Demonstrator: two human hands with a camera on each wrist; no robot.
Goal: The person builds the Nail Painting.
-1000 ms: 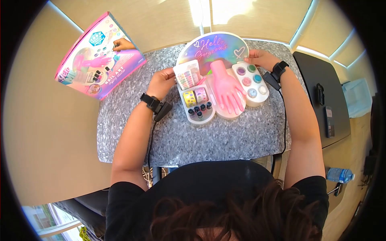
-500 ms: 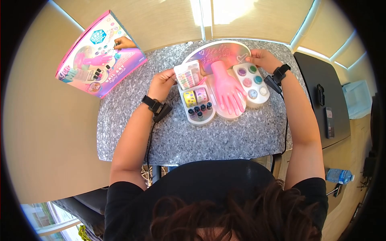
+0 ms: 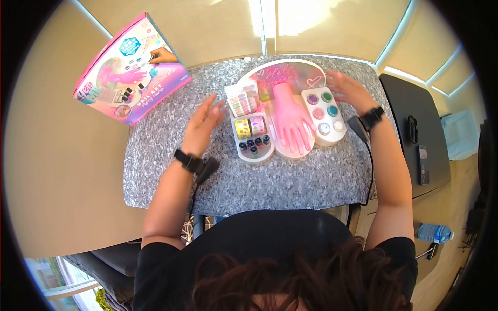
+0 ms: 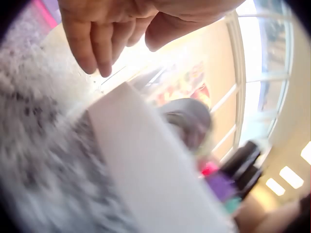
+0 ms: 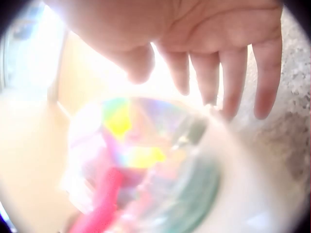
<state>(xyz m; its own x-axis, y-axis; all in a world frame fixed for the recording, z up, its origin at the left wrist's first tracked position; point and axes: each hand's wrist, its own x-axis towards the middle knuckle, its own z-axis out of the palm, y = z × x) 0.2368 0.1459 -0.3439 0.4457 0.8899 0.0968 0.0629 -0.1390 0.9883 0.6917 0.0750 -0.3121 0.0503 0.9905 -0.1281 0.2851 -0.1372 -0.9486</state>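
Note:
A nail art studio set stands on the speckled grey table point(image 3: 311, 189), its shiny "Hello Gorgeous" backboard point(image 3: 298, 72) at the rear. In its middle lies a pink model hand point(image 3: 291, 116). The left section bears a card of nail stickers point(image 3: 241, 100), two patterned tape rolls point(image 3: 242, 128) and several dark-capped polish bottles point(image 3: 254, 144); the right tray holds several glitter pots point(image 3: 332, 110). My left hand point(image 3: 201, 124), fingers loosely extended, is just left of the sticker card. By the backboard's right end, my right hand point(image 3: 351, 92) has its fingers spread and holds nothing, also in the right wrist view.
The set's pink and white box point(image 3: 129, 85) stands tilted at the table's left rear. At the right are a dark side table point(image 3: 397, 98) with small black items, a light blue bin point(image 3: 460, 136) and a water bottle point(image 3: 434, 233). Black cables trail from both wrist cameras.
Both hands have let go of the set's edges and moved slightly outward, fingers opening. The backboard has tipped further back, its sheen turning from bluish to pinkish.

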